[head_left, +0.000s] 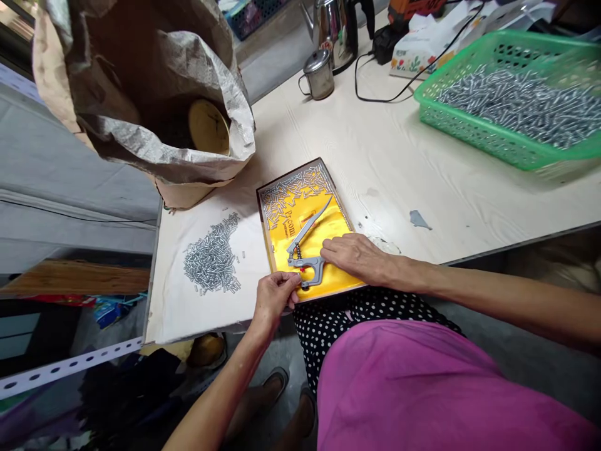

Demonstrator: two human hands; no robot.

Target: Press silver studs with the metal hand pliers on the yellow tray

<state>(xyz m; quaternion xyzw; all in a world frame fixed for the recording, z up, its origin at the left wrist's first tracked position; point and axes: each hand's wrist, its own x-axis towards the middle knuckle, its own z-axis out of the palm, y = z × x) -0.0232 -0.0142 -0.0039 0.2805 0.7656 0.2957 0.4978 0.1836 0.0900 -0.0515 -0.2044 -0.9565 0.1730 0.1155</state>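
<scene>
Grey snap-fastener pliers [315, 263] with a spring and a raised long handle lie over a shallow tray lined with yellow cloth [335, 272]. My right hand [352, 254] is closed around the right end of the pliers' body. At the jaw, the fingertips of my left hand [278, 289] are pinched together; whatever they hold is too small to make out. A little red shows inside the jaw. Many small silvery metal tubes [286, 191] lie scattered over the far part of the tray.
A heap of similar metal pieces [213, 260] lies on the table [375, 169] left of the tray. Behind it stands an open paper sack [201, 169]. A green basket [474, 138] full of metal parts sits at right. A metal mug [319, 78] and kettle [335, 31] stand behind.
</scene>
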